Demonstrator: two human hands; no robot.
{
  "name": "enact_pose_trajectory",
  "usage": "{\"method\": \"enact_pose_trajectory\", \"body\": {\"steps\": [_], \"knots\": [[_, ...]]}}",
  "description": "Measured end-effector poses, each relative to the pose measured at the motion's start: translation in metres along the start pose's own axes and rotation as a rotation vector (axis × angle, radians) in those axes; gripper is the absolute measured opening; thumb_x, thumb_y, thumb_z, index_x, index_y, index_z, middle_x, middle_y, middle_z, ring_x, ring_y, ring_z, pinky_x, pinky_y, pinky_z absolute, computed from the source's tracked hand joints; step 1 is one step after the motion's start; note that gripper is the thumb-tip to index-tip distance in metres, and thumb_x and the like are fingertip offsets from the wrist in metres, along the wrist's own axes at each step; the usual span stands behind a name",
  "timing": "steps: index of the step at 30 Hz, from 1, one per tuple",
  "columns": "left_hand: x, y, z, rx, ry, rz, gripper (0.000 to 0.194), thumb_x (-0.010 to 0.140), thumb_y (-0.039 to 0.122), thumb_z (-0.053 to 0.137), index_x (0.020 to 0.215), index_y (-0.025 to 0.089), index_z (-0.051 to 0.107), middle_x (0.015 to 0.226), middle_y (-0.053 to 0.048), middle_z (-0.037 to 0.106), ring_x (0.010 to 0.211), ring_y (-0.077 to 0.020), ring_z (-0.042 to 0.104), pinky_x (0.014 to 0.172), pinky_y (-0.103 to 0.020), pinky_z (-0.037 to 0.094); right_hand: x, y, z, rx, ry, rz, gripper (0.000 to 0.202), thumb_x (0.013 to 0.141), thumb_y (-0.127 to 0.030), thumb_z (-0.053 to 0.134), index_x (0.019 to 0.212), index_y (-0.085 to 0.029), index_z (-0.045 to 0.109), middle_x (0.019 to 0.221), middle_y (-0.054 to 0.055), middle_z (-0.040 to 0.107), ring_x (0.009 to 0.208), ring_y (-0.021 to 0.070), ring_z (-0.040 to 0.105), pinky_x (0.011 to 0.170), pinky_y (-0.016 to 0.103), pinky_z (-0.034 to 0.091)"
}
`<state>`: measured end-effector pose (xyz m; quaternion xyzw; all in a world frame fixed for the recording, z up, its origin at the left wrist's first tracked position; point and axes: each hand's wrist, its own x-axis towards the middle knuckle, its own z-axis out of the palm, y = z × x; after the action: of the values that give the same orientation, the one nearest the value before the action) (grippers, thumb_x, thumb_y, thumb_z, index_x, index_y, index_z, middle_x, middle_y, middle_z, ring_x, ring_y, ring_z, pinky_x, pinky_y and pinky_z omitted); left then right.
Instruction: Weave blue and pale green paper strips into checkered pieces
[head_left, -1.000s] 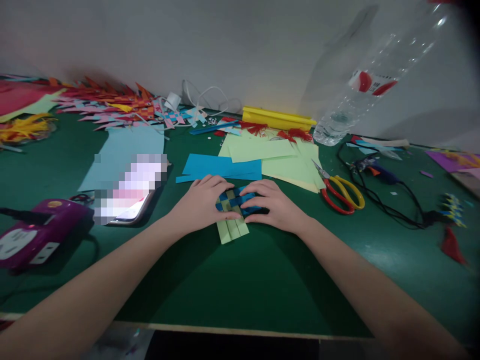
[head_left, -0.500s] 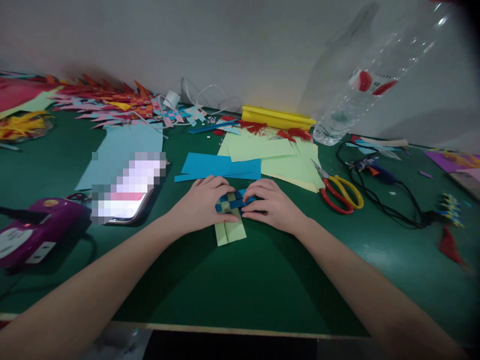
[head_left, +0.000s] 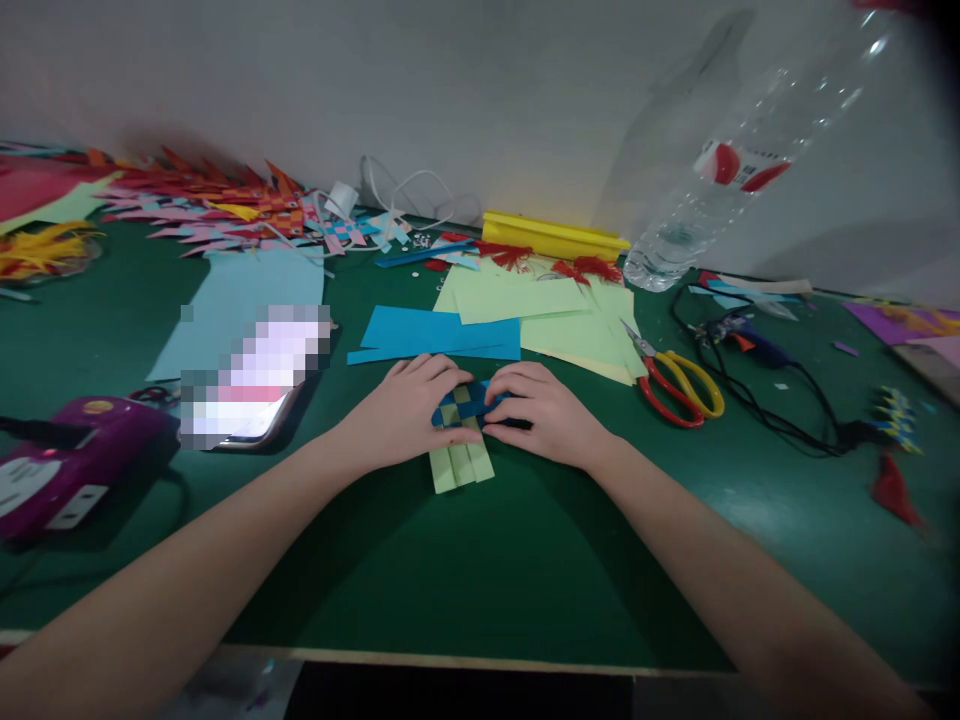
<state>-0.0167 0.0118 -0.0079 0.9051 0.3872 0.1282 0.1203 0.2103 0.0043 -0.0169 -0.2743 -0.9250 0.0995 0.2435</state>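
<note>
Pale green paper strips [head_left: 462,468] cross over and under blue paper strips [head_left: 472,403] in a small checkered weave, flat on the table between my hands. My left hand [head_left: 412,412] grips the weave's left side, its thumb lying across the green strips and its fingers along the top edge. On the opposite side, my right hand [head_left: 541,412] has its bent fingers closed on the ends of the blue strips. The far edge and both sides of the weave are partly covered by my fingers. The green ends spread toward me.
Blue paper [head_left: 442,333] and pale green sheets [head_left: 577,335] lie beyond my hands. Scissors [head_left: 684,388] and a tilted plastic bottle [head_left: 727,180] are to the right. A phone [head_left: 255,385] and a purple device [head_left: 75,465] sit left. Folded paper pieces [head_left: 225,205] line the wall.
The gap between the blue strips has closed up, so the weave looks tighter. My fingers have shifted slightly; both hands stay on the paper.
</note>
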Motion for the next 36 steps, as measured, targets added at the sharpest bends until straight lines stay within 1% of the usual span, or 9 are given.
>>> {"method": "enact_pose_trajectory", "body": {"steps": [3, 6, 10, 12, 20, 26, 30, 32, 36], "knots": [[0.001, -0.004, -0.004, -0.043, 0.035, -0.021, 0.043, 0.092, 0.051, 0.041, 0.119, 0.019, 0.051, 0.114, -0.009, 0.057, 0.107, -0.0246, 0.050, 0.088, -0.036, 0.039, 0.000, 0.000, -0.001, 0.017, -0.001, 0.009, 0.016, 0.087, -0.032, 0.057, 0.083, -0.022, 0.068, 0.100, 0.005, 0.065, 0.109, 0.0214, 0.053, 0.096, 0.042, 0.042], [0.002, -0.011, -0.010, -0.035, 0.085, -0.080, 0.033, 0.093, 0.043, 0.041, 0.111, 0.019, 0.056, 0.109, -0.007, 0.060, 0.100, -0.0230, 0.054, 0.083, -0.035, 0.041, 0.000, 0.000, -0.001, 0.031, -0.011, 0.013, 0.016, 0.087, -0.033, 0.057, 0.083, -0.021, 0.067, 0.102, 0.005, 0.065, 0.109, 0.0208, 0.054, 0.097, 0.042, 0.042], [0.003, -0.018, -0.014, -0.060, 0.063, -0.155, 0.032, 0.090, 0.046, 0.046, 0.103, 0.020, 0.061, 0.094, -0.004, 0.064, 0.078, -0.0183, 0.058, 0.068, -0.030, 0.043, 0.000, -0.001, -0.001, 0.058, -0.015, 0.011, 0.015, 0.086, -0.034, 0.058, 0.084, -0.020, 0.064, 0.110, 0.005, 0.064, 0.114, 0.0210, 0.053, 0.099, 0.043, 0.042], [0.003, -0.017, -0.014, -0.078, 0.041, -0.141, 0.034, 0.088, 0.049, 0.048, 0.102, 0.020, 0.062, 0.090, -0.004, 0.065, 0.076, -0.0179, 0.058, 0.066, -0.029, 0.043, -0.001, -0.001, -0.001, 0.065, -0.023, 0.020, 0.015, 0.086, -0.034, 0.058, 0.085, -0.020, 0.063, 0.115, 0.006, 0.063, 0.117, 0.0216, 0.052, 0.100, 0.045, 0.042], [0.001, -0.007, -0.014, -0.219, -0.058, -0.102, 0.038, 0.085, 0.054, 0.051, 0.105, 0.024, 0.061, 0.101, -0.003, 0.065, 0.082, -0.0183, 0.060, 0.068, -0.029, 0.047, -0.002, 0.001, -0.005, 0.040, -0.061, 0.040, 0.038, 0.084, -0.044, 0.058, 0.112, -0.020, 0.056, 0.121, 0.009, 0.060, 0.119, 0.0227, 0.051, 0.102, 0.044, 0.040], [0.002, -0.004, -0.011, -0.251, -0.044, -0.093, 0.032, 0.088, 0.047, 0.048, 0.107, 0.024, 0.062, 0.101, -0.004, 0.065, 0.086, -0.0182, 0.060, 0.073, -0.030, 0.048, -0.002, -0.001, -0.006, 0.053, -0.063, 0.002, 0.034, 0.083, -0.044, 0.059, 0.108, -0.021, 0.059, 0.117, 0.008, 0.062, 0.116, 0.0224, 0.053, 0.101, 0.044, 0.041], [0.001, -0.005, -0.011, -0.239, -0.061, -0.030, 0.028, 0.088, 0.043, 0.052, 0.107, 0.025, 0.060, 0.106, -0.004, 0.063, 0.098, -0.0202, 0.057, 0.081, -0.032, 0.046, -0.002, -0.002, -0.004, 0.052, -0.067, 0.003, 0.029, 0.083, -0.042, 0.059, 0.103, -0.020, 0.062, 0.116, 0.008, 0.063, 0.113, 0.0211, 0.054, 0.099, 0.041, 0.042], [0.001, -0.005, -0.012, -0.249, -0.087, 0.038, 0.033, 0.084, 0.047, 0.056, 0.108, 0.026, 0.059, 0.110, -0.004, 0.062, 0.104, -0.0214, 0.054, 0.086, -0.033, 0.044, -0.002, -0.001, -0.004, 0.055, -0.067, 0.005, 0.028, 0.083, -0.042, 0.059, 0.101, -0.020, 0.063, 0.115, 0.008, 0.063, 0.112, 0.0211, 0.055, 0.098, 0.041, 0.043], [0.001, -0.006, -0.015, -0.243, -0.130, 0.125, 0.057, 0.072, 0.061, 0.063, 0.116, 0.026, 0.054, 0.121, -0.006, 0.056, 0.114, -0.0254, 0.048, 0.095, -0.037, 0.037, -0.002, -0.001, -0.003, 0.063, -0.059, 0.016, 0.027, 0.083, -0.042, 0.059, 0.099, -0.021, 0.064, 0.113, 0.008, 0.064, 0.111, 0.0216, 0.056, 0.097, 0.041, 0.044]]}}
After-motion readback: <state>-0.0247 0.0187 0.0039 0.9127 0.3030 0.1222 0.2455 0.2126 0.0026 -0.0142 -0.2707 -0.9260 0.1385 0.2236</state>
